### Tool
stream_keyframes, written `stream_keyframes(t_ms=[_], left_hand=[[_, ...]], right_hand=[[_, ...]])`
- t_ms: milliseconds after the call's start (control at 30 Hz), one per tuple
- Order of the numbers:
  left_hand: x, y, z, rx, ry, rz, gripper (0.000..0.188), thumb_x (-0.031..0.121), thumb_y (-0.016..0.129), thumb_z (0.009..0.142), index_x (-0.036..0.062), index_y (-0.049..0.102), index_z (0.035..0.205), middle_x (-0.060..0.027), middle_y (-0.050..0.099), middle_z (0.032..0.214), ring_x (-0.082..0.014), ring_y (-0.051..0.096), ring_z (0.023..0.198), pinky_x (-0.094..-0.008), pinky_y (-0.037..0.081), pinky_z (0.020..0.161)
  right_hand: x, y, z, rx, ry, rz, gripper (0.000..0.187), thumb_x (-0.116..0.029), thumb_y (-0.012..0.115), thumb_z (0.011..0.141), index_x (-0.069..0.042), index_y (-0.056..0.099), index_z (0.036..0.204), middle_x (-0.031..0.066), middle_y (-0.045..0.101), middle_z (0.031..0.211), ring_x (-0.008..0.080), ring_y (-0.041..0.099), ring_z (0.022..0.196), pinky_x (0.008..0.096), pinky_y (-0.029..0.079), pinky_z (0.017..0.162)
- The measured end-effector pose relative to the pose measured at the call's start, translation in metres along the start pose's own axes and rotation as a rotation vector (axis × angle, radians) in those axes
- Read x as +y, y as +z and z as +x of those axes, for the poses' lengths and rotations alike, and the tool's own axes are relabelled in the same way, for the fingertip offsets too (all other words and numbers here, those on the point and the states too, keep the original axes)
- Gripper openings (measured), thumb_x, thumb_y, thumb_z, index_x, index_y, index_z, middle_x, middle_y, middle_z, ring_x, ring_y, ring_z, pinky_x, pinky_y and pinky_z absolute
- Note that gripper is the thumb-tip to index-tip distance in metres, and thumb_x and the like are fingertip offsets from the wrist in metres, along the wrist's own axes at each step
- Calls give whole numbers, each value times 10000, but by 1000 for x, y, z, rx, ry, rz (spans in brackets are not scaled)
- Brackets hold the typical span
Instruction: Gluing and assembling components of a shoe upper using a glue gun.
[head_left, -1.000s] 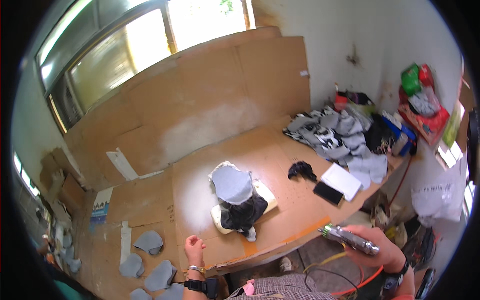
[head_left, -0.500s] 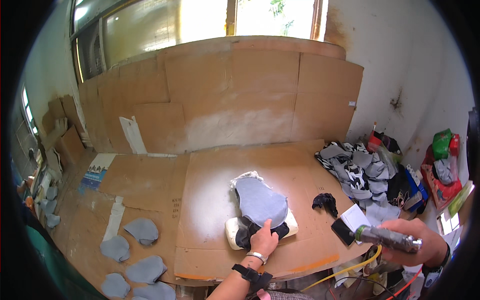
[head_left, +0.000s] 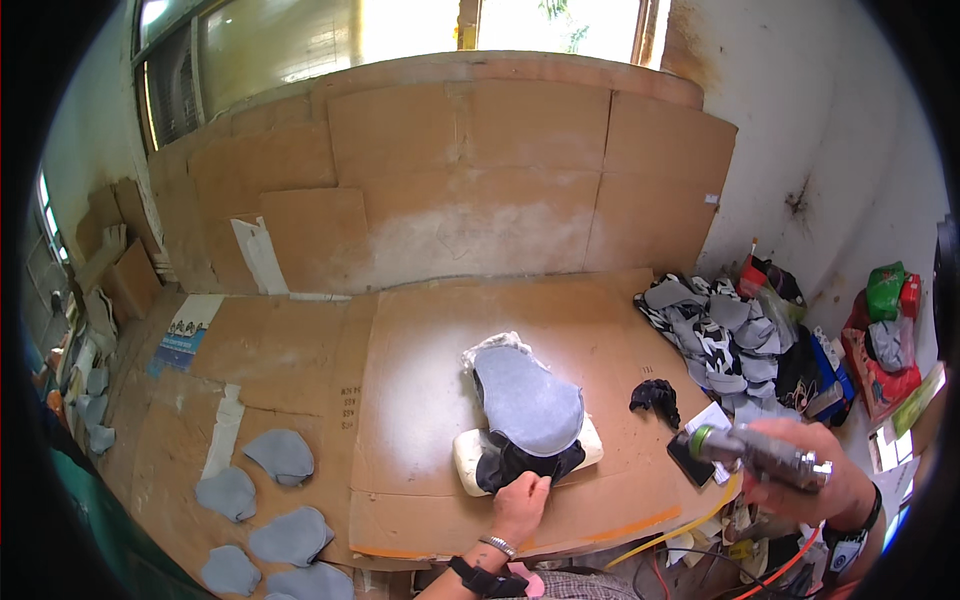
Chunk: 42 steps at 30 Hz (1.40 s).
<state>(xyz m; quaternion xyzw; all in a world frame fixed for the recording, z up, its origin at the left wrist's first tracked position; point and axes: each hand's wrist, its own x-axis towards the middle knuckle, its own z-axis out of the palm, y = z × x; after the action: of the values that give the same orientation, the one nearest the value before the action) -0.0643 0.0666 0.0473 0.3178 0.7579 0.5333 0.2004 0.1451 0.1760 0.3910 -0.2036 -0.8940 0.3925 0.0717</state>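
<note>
In front of me a grey, rounded fabric piece [head_left: 528,400] lies over a white form whose ragged edge shows at its far end. Black fabric [head_left: 500,468] hangs out at its near end, above a cream-white padded block [head_left: 467,462]. My left hand [head_left: 520,508] is closed at the near edge of that black fabric, its fingertips pinching it. Off to the right, my right hand [head_left: 830,470] grips a metal spray gun [head_left: 760,455] with a green ring, pointing left. A yellow hose [head_left: 690,522] runs beneath it. The right hand is slightly blurred.
Several grey pieces [head_left: 290,535] lie on the cardboard tabletop [head_left: 420,400] at left. A black crumpled cloth [head_left: 655,398], a dark phone-like slab [head_left: 688,458] and a heap of grey-and-black pieces [head_left: 715,335] are at right. A cardboard screen [head_left: 480,210] stands behind.
My left hand has moved from the grey piece's near edge down to the black fabric, its pointing finger now curled. The spray gun has shifted slightly left and up. The view has tilted a little.
</note>
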Motion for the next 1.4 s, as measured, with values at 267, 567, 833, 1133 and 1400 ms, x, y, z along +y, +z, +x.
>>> stream_keyframes(t_ms=[267,567,833,1133,1400], left_hand=[[-35,-51,-23,34,-92,1,419,276,649,837,9,460,574,-145,429,499,-215,396,442,-384,358,463],[-54,-76,-62,189,-115,-16,332,155,669,742,29,416,569,-90,423,473,-190,410,433,-360,375,464],[-65,-87,-92,248,-107,-2,293,141,683,736,34,451,593,-100,490,528,-206,479,479,-361,404,488],[-96,-88,-114,346,-234,-97,383,78,664,744,12,504,1086,-55,592,661,-167,576,605,-316,483,608],[-101,-58,-104,342,-294,-48,356,104,650,753,-8,550,1077,-64,623,696,-157,596,636,-310,495,627]], right_hand=[[-5,12,-41,-59,105,148,496,-90,714,787,28,516,1227,76,655,907,116,608,734,257,485,676],[-23,31,-104,196,216,175,471,-80,729,768,32,532,1181,51,646,805,107,605,700,240,478,639],[-42,50,-101,0,94,-8,489,-67,732,746,28,543,1186,69,671,792,113,643,697,242,501,635],[-19,17,-65,103,56,201,483,-28,691,756,31,523,1206,42,632,842,102,596,730,251,471,654],[8,-30,-71,-125,52,0,439,-35,730,727,21,590,1139,70,662,884,98,612,749,242,480,687]])
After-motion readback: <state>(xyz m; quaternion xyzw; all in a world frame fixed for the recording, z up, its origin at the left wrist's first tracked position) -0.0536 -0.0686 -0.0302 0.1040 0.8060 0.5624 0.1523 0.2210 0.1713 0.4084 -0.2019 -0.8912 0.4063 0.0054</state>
